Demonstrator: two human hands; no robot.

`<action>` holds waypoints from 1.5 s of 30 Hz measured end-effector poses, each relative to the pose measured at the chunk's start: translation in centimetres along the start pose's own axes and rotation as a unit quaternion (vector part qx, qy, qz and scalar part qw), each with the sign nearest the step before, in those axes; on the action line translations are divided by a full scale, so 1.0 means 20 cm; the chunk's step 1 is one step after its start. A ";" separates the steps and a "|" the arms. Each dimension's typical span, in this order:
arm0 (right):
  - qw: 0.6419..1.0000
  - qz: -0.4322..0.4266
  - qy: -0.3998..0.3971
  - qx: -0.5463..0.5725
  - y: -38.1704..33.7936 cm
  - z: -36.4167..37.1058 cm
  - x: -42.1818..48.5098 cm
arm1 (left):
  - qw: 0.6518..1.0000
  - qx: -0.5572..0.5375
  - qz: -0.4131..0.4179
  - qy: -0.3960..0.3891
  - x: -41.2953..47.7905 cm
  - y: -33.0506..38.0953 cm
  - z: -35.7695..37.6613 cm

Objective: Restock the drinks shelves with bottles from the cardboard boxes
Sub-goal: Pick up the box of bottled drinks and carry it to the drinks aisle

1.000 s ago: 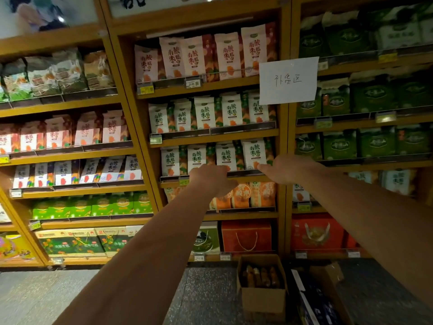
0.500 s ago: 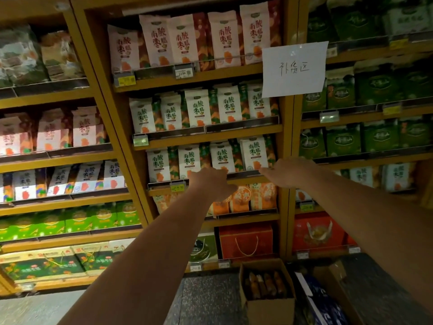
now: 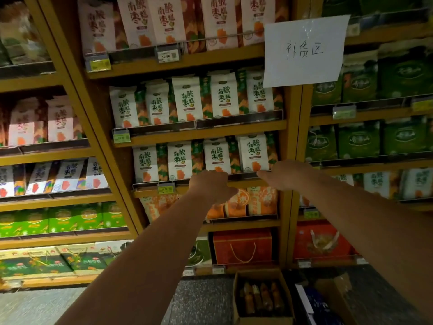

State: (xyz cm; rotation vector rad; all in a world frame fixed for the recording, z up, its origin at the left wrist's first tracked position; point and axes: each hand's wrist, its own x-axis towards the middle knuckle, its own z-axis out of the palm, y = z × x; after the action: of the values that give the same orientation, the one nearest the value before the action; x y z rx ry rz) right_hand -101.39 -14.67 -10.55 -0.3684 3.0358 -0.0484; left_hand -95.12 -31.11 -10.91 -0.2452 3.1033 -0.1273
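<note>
Compared with half a second ago, the shelving fills more of the frame. The paper sign [image 3: 304, 50] at upper right looks bigger, and the top row of packets is cut off higher up. Both hands stay where they were, at the clear front rail [image 3: 243, 175] of the middle shelf in the centre of the frame.

The left hand [image 3: 210, 186] shows its back to the camera, with the thumb pointing right along the shelf edge. Its fingers are hidden behind the knuckles, so I cannot tell whether they grip the rail or only rest there. The right hand [image 3: 285, 174] lies flat with straight fingers held together pointing left, and their tips touch the rail just under the white packets [image 3: 253, 153]. It holds nothing.

The cardboard box [image 3: 236, 301] stands open on the floor at lower centre, slightly lower in the frame than before. The brown bottles [image 3: 267, 299] stand upright inside it, dim and blurred, with unreadable labels.

A second box [image 3: 339, 292] at lower right is partly covered by the right forearm, and its dark blue contents are hard to make out. The orange packets [image 3: 262, 200] below the rail are half hidden by the left hand. The price tags are mostly too blurred to read.
</note>
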 end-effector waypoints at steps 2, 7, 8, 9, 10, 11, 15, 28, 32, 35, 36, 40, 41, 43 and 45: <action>1.000 -0.005 -0.006 -0.004 0.05 -0.01 0.11 | 1.000 0.006 -0.003 -0.006 0.10 0.06 0.00; 1.000 -0.023 -0.007 -0.001 0.17 0.03 0.40 | 1.000 0.013 -0.019 -0.018 0.34 0.16 0.04; 1.000 -0.027 -0.010 -0.003 0.18 0.04 0.45 | 0.999 0.016 -0.024 -0.022 0.38 0.17 0.06; 0.999 -0.033 -0.015 -0.004 0.20 0.07 0.49 | 0.999 0.017 -0.026 -0.028 0.42 0.18 0.09; 0.999 -0.041 -0.019 -0.004 0.21 0.10 0.53 | 0.999 0.015 -0.028 -0.037 0.46 0.19 0.12; 0.998 -0.050 -0.026 -0.003 0.21 0.13 0.57 | 0.999 0.011 -0.029 -0.045 0.49 0.19 0.15; 0.997 -0.053 -0.054 0.013 0.22 0.24 0.74 | 0.998 0.006 -0.022 -0.059 0.64 0.18 0.26; 0.993 -0.007 -0.111 0.027 0.01 0.55 1.21 | 0.992 0.018 0.049 -0.115 1.23 -0.06 0.59; 0.985 0.023 -0.173 0.004 -0.02 0.74 1.29 | 0.984 0.002 0.081 -0.159 1.36 -0.06 0.79; 0.977 0.030 -0.211 -0.006 0.00 0.88 1.35 | 0.975 -0.010 0.097 -0.199 1.44 -0.03 0.97; 0.973 0.023 -0.227 -0.009 0.01 0.93 1.37 | 0.972 -0.022 0.096 -0.214 1.46 -0.02 1.03; 0.965 0.022 -0.259 0.031 0.07 1.15 1.44 | 0.964 -0.073 0.093 -0.238 1.51 0.04 1.28; 0.963 0.029 -0.265 0.048 0.09 1.19 1.44 | 0.963 -0.088 0.087 -0.238 1.51 0.06 1.35; 0.957 0.023 -0.282 0.064 0.11 1.30 1.47 | 0.961 -0.125 0.066 -0.237 1.50 0.10 1.52; 0.950 0.015 -0.300 0.082 0.15 1.45 1.50 | 0.957 -0.141 0.060 -0.246 1.48 0.14 1.67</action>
State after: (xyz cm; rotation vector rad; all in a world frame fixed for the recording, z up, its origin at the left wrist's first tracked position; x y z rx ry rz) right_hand -128.69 -19.54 -41.92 -0.2605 2.4145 -0.1540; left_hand -123.65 -35.60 -44.98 -0.0761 2.6166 0.3299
